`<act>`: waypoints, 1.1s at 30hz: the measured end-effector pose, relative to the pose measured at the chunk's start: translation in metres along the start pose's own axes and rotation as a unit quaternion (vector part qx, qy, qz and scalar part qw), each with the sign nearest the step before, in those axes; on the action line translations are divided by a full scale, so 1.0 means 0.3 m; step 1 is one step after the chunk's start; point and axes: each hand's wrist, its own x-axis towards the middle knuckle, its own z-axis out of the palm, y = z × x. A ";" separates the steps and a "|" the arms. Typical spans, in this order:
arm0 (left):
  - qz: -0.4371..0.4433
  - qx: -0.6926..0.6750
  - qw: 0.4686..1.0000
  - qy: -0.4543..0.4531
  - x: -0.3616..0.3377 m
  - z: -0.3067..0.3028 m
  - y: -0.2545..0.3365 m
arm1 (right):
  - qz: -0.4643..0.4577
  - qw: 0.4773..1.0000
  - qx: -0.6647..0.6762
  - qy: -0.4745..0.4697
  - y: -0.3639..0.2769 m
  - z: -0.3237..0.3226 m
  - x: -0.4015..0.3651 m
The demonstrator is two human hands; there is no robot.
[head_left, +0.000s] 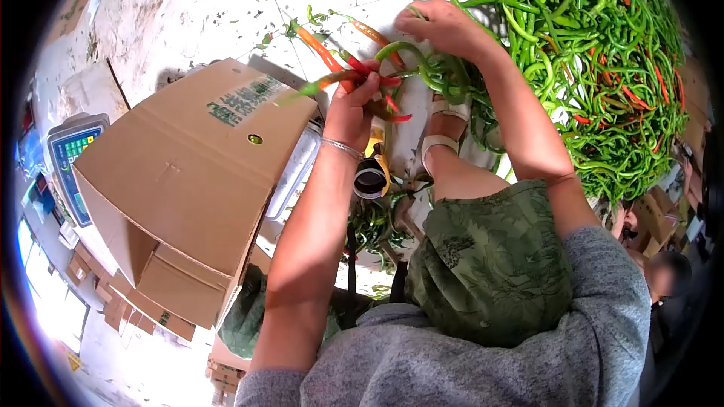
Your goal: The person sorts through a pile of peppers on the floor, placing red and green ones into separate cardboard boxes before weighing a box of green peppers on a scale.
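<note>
Several red and orange peppers [317, 48] are bunched in my left hand [351, 109], whose fingers are wrapped round them; a few green ones lie among them. My right hand [441, 26] is closed beside the big heap of green peppers [603, 53], with fingers curled inward; a bit of green shows at its fingertips, too small to make out. Between my hands, curved green peppers [445, 75] hang near my right wrist. An orange pepper [371, 33] is just above the bunch.
A cardboard box [188, 158] stands open at the left on a scale with a keypad [75, 143]. A yellow and black object [372, 173] is by my left forearm. More peppers [373, 222] lie below it. A person [664, 275] is at the right edge.
</note>
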 end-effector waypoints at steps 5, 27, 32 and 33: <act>0.103 0.235 0.963 0.082 -0.046 -0.020 -0.010 | 0.004 0.942 -0.294 0.161 0.052 0.052 0.016; 0.087 0.118 0.988 -0.043 -0.021 0.060 0.026 | -0.124 0.986 -0.112 -0.011 -0.120 0.078 -0.026; 0.008 0.154 0.988 0.023 -0.008 0.002 0.034 | -0.006 0.997 0.078 -0.022 -0.068 0.017 -0.001; 0.020 0.070 0.997 0.014 -0.013 -0.023 0.022 | 0.008 0.997 -0.063 0.032 -0.034 -0.009 0.010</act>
